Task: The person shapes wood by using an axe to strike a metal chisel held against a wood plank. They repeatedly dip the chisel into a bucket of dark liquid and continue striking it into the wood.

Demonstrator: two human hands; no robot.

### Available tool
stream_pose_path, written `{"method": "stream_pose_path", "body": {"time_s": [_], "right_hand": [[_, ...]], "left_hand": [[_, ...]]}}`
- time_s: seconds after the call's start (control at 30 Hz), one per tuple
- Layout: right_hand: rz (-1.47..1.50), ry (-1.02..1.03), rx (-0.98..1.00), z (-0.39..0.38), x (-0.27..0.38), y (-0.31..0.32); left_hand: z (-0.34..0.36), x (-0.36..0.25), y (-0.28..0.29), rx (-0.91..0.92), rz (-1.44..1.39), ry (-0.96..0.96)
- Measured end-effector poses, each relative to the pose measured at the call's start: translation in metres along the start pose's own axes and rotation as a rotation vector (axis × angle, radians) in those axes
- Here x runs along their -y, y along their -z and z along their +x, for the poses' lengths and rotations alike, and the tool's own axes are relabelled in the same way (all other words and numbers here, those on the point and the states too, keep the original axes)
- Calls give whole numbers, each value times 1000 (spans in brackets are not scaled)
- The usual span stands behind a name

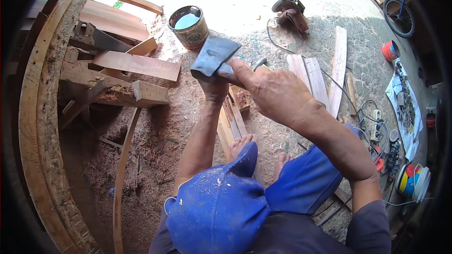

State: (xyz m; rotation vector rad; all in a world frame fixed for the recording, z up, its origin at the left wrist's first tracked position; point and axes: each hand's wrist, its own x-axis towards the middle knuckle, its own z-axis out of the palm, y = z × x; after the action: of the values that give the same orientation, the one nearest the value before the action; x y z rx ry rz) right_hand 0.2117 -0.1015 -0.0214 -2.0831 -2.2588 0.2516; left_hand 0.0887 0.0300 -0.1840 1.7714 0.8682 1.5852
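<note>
A: Rough floor (325,23), wood shavings (153,153) all over. What's the R hand (280,95) up to?

B: It's clamped on a grey piece (228,71), poss. a handle, can't be sure. Index finger's out along it, nr the axe head (215,55), which sits just past R's fingertip.

A: And the L hand (214,89)?

B: Under the axe head, fingers mostly hidden; can't tell if it's gripping or just propping.

A: Around them?

B: Bucket (194,35) w/ pale liquid just beyond L. Bare foot (244,145) back toward the body from L, by some wood strips (225,129). Pale boards (308,77) to R's right, circ. saw (293,15) farther out. Well left of L: squared timber (151,93), then a handsaw (103,41).

A: Risks?

B: IMO, R's finger is v. close to the metal, so a slip could nick it. If L's support gave, the head could tip & drop toward that foot. A fwd knock might also catch the bucket & spill it.
</note>
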Motion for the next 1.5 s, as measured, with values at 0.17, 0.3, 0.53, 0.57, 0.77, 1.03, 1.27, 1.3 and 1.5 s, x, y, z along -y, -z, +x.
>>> {"method": "stream_pose_path", "body": {"time_s": [0.17, 0.3, 0.53, 0.57, 0.77, 1.03, 1.27, 1.3, 1.5], "right_hand": [[238, 80, -116, -14, 3, -12], [372, 109, -339, -12, 3, 28], [272, 72, -468, 1, 2, 25], [225, 25, -219, 5, 2, -1], [271, 49, -122, -11, -6, 7], [456, 315, -903, 18, 16, 78], [219, 31, 18, -8, -10, -12], [268, 27, 1, -13, -9, -8], [565, 244, -682, 6, 5, 68]], "left_hand": [[-7, 33, 4, 136, 41, -34], [11, 20, -7, 134, -130, 154], [-2, -10, -5, 92, -129, 179], [-9, 7, -2, 0, -121, 59], [8, 5, -1, 128, -5, 28], [-3, 26, 3, 82, -89, 165], [-31, -12, -4, 24, -182, 33], [-30, -14, -5, 29, -276, 49], [15, 14, -3, 31, -376, 371]]}}
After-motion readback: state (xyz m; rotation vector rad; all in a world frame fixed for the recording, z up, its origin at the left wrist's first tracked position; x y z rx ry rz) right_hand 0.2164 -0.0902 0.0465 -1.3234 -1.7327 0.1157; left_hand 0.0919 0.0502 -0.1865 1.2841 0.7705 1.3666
